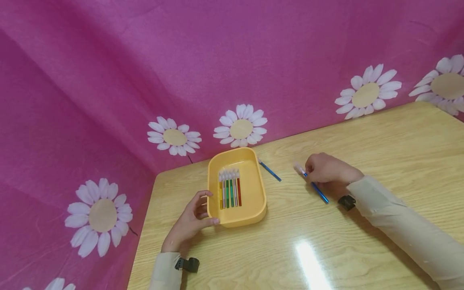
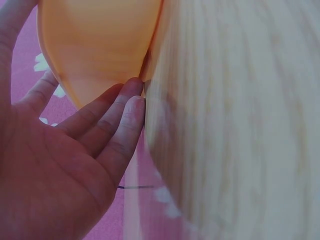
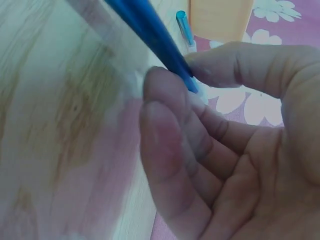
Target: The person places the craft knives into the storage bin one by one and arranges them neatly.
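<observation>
My right hand (image 1: 331, 171) pinches a shiny blue pen (image 1: 320, 193) between thumb and fingertips, close to its pale, clear-looking end, just over the table. In the right wrist view the blue barrel (image 3: 150, 35) slants up past the fingertips. On the left, my left hand (image 1: 193, 215) holds the yellow tray (image 1: 253, 219) by its near left side, thumb and index finger over the rim. The left wrist view shows the other fingers (image 2: 120, 120) against the tray's outer wall. Several pens (image 1: 230, 193) with coloured barrels and whitish ends lie side by side inside the tray.
A second blue pen (image 1: 270, 170) lies on the wooden table (image 1: 362, 249) just right of the tray. A pink cloth (image 1: 290, 60) with white flowers hangs behind the table and along its left side.
</observation>
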`<state>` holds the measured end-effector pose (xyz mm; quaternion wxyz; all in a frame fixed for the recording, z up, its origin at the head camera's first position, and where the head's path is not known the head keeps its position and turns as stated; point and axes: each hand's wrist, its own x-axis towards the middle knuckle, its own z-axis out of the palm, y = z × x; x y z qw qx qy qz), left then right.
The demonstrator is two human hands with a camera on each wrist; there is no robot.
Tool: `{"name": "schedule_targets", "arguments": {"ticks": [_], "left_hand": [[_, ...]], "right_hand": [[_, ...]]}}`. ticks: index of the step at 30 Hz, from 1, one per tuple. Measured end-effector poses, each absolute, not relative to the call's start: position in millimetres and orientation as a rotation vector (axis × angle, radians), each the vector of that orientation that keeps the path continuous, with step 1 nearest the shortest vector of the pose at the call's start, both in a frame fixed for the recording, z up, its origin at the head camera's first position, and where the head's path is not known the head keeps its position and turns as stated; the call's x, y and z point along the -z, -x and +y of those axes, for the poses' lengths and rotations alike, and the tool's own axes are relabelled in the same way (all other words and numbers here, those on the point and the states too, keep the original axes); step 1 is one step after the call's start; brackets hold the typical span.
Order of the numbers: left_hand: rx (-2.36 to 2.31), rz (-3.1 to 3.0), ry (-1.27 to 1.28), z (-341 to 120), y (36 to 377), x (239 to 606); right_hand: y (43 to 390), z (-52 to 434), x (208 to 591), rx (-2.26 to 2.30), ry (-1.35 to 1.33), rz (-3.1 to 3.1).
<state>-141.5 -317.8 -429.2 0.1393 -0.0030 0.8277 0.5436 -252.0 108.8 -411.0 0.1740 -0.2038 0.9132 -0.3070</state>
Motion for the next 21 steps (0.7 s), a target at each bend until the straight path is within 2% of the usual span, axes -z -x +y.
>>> {"name": "schedule_targets", "arguments": {"ticks": [21], "left_hand": [[-1.524,2.411,0.015,-316.8,140.9,427.2]], "right_hand": [[255.9,109.8,408.7,1.061,0.514,2.573]]}}
